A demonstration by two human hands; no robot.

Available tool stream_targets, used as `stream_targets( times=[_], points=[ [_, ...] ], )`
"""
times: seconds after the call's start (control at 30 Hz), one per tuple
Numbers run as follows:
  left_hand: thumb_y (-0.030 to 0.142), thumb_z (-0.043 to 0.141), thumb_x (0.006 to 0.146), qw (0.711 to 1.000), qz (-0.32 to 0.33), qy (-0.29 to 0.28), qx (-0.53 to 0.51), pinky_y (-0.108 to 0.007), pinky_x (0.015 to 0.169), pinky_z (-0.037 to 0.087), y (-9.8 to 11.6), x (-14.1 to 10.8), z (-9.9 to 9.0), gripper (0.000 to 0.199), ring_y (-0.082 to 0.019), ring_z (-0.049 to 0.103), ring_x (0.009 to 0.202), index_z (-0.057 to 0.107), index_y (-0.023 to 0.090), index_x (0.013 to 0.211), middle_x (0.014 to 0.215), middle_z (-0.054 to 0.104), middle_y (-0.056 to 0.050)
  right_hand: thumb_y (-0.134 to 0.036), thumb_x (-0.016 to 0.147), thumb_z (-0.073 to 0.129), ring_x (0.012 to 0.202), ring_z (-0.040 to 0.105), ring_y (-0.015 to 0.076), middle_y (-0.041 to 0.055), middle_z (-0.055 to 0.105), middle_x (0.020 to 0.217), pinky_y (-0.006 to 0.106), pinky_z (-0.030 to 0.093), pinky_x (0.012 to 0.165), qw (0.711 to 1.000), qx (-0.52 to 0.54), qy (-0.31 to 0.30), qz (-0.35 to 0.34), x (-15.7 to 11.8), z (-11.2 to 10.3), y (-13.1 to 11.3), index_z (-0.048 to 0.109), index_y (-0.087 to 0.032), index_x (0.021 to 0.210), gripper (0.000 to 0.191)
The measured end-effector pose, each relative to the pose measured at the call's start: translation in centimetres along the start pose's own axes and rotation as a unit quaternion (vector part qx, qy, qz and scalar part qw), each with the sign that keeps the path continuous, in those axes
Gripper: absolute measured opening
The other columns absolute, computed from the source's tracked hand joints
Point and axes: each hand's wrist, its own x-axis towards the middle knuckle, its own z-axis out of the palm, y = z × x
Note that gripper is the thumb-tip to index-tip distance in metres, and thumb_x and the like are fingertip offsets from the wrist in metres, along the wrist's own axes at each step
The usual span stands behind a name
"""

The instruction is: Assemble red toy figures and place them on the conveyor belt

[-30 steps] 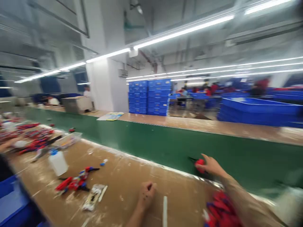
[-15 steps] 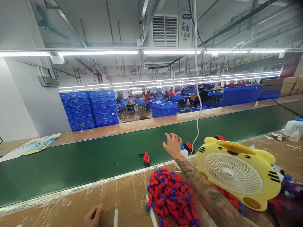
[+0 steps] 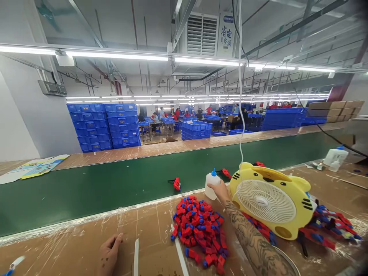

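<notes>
My right hand point(image 3: 220, 190) is closed on the side of a white plastic bottle point(image 3: 212, 184) with a blue nozzle cap, at the conveyor's near edge; some fingers are hidden. My left hand point(image 3: 110, 251) rests on the brown tabletop with its fingers curled in and its thumb along them; nothing shows in it. Between the hands lies a heap of small red and blue plastic pieces point(image 3: 198, 226). A red and blue part with a black rod point(image 3: 176, 184) lies on the green conveyor belt point(image 3: 115, 186).
Right of my forearm stands a yellow tiger-faced fan point(image 3: 266, 201), its white cord hanging from above. More red and blue parts point(image 3: 330, 222) lie beyond it. Another white bottle point(image 3: 335, 156) stands far right. Blue crates point(image 3: 122, 128) are stacked behind the conveyor, and people work in the distance.
My right hand, spread above the belt before, has come down and back and now grips the white bottle. The left hand stays on the table. The view has shifted slightly.
</notes>
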Motion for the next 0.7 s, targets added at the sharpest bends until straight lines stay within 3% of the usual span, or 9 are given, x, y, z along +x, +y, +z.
stream_targets(
  times=[0.13,0.27,0.43,0.57,0.7],
  points=[
    [0.087,0.067,0.057,1.000,0.016,-0.015,-0.009,-0.025,0.062,0.037,-1.7,0.5,0.0,0.072,-0.018,0.044,0.066,0.058,0.016,0.057,0.061,0.049,0.000,-0.040,0.098,0.068,0.097,0.062,0.0164,0.0072,0.062,0.108,0.034,0.057,0.090,0.998,0.044,-0.040,0.030,-0.6,-1.7,-2.2,0.061,-0.012,0.117,0.034],
    [0.078,0.066,0.068,0.999,0.046,-0.020,-0.001,-0.025,0.059,0.032,-1.9,0.4,0.1,0.064,-0.015,0.040,0.062,0.055,0.016,0.058,0.059,0.044,0.001,-0.039,0.094,0.072,0.104,0.062,0.0194,0.0082,0.063,0.112,0.040,0.054,0.098,0.987,0.135,-0.085,-0.029,-2.1,-4.2,-6.4,0.060,-0.011,0.120,0.040],
    [0.066,0.060,0.077,0.997,0.064,-0.031,0.017,-0.025,0.061,0.031,-1.1,0.0,-0.1,0.054,-0.014,0.040,0.062,0.055,0.016,0.059,0.059,0.044,0.001,-0.054,0.069,0.086,0.108,0.064,0.0243,0.0104,0.066,0.121,0.036,0.056,0.095,0.911,0.301,-0.258,-0.113,-6.8,-6.6,-10.1,0.059,-0.016,0.129,0.076],
    [0.063,0.057,0.079,0.998,0.054,-0.040,0.019,-0.025,0.062,0.033,-1.5,0.0,-0.1,0.050,-0.015,0.042,0.063,0.054,0.017,0.060,0.061,0.046,0.000,-0.068,0.056,0.088,0.109,0.065,0.0310,0.0120,0.067,0.120,0.037,0.058,0.091,0.850,0.359,-0.377,-0.072,-12.8,-7.2,-9.8,0.061,-0.017,0.125,0.090],
    [0.059,0.056,0.079,0.998,0.051,-0.042,0.013,-0.026,0.059,0.029,-1.5,-0.1,0.0,0.047,-0.014,0.037,0.058,0.055,0.017,0.058,0.057,0.041,0.001,-0.089,0.055,0.072,0.092,0.070,0.0342,0.0155,0.070,0.107,0.041,0.060,0.075,0.809,0.355,-0.469,0.005,-19.4,-7.2,-7.0,0.060,-0.017,0.122,0.099]
  ],
)
